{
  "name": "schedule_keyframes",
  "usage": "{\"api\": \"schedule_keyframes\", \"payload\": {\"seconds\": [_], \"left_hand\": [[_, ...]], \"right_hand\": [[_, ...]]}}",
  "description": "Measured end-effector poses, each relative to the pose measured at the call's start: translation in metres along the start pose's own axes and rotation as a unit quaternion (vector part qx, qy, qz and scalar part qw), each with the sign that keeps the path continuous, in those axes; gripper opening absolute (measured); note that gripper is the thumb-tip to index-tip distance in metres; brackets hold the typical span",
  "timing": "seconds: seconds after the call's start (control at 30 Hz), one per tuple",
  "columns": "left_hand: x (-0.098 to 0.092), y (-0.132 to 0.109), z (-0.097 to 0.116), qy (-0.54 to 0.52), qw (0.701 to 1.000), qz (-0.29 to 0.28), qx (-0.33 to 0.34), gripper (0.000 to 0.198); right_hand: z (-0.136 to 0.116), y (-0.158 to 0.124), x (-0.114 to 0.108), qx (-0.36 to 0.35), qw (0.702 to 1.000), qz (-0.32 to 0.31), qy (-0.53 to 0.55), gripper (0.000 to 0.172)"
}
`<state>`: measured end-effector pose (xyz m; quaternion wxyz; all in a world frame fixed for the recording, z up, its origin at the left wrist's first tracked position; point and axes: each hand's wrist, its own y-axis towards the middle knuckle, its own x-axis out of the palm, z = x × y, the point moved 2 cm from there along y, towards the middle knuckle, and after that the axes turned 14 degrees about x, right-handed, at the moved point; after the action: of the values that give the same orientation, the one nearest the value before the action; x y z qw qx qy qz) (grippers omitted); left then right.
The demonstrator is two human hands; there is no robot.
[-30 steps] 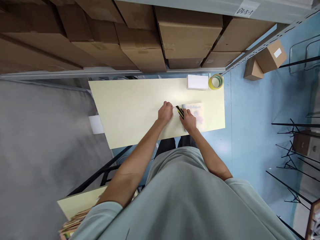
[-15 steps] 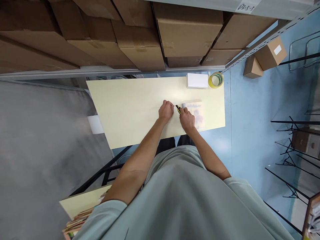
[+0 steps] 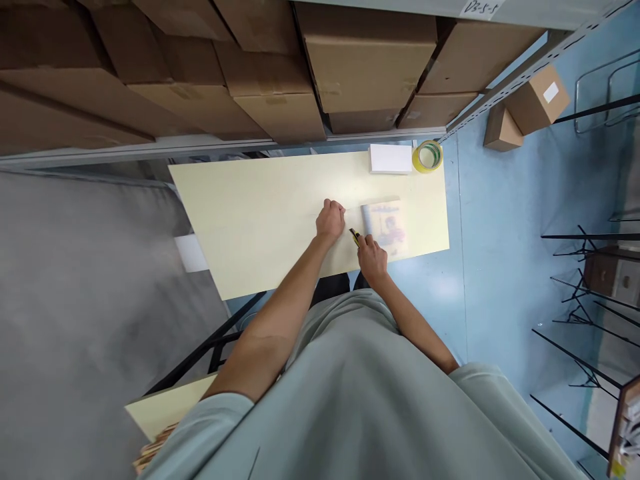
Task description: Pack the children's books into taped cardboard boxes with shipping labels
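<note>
My right hand (image 3: pixel 373 257) is closed around a yellow and black utility knife (image 3: pixel 355 237) near the front edge of a pale yellow table (image 3: pixel 270 213). My left hand (image 3: pixel 331 220) rests on the tabletop as a fist, just left of the knife; what its fingers hold, if anything, is hidden. A flat pale packet with a printed picture (image 3: pixel 386 225) lies right of both hands, close to the knife tip.
A white pad (image 3: pixel 391 159) and a roll of yellow tape (image 3: pixel 427 155) sit at the table's far right corner. Shelves of cardboard boxes (image 3: pixel 365 67) rise behind. Two small boxes (image 3: pixel 530 107) lie on the blue floor. Black wire racks (image 3: pixel 585 313) stand at right.
My right hand has drawn the knife back toward me, along the left edge of the packet. My left hand has stayed in place.
</note>
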<state>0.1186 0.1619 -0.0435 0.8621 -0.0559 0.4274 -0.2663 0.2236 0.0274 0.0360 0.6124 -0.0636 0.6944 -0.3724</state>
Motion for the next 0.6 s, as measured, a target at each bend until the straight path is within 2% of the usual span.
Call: {"api": "schedule_keyframes", "payload": {"seconds": [0.23, 0.37, 0.5, 0.6], "left_hand": [[0.003, 0.001, -0.004, 0.002, 1.0, 0.001, 0.005, 0.013], [0.006, 0.002, -0.008, -0.006, 1.0, 0.003, 0.003, 0.01], [0.009, 0.002, -0.011, -0.009, 1.0, 0.002, 0.004, 0.012], [0.01, 0.003, -0.014, -0.014, 1.0, 0.002, 0.008, 0.012]], "right_hand": [[0.024, -0.046, 0.036, -0.041, 0.999, -0.027, -0.021, 0.04], [0.044, -0.069, 0.047, -0.065, 0.995, -0.066, -0.047, 0.037], [0.061, -0.085, 0.039, -0.087, 0.988, -0.11, -0.067, 0.033], [0.072, -0.086, 0.02, -0.093, 0.987, -0.118, -0.05, 0.032]]}}
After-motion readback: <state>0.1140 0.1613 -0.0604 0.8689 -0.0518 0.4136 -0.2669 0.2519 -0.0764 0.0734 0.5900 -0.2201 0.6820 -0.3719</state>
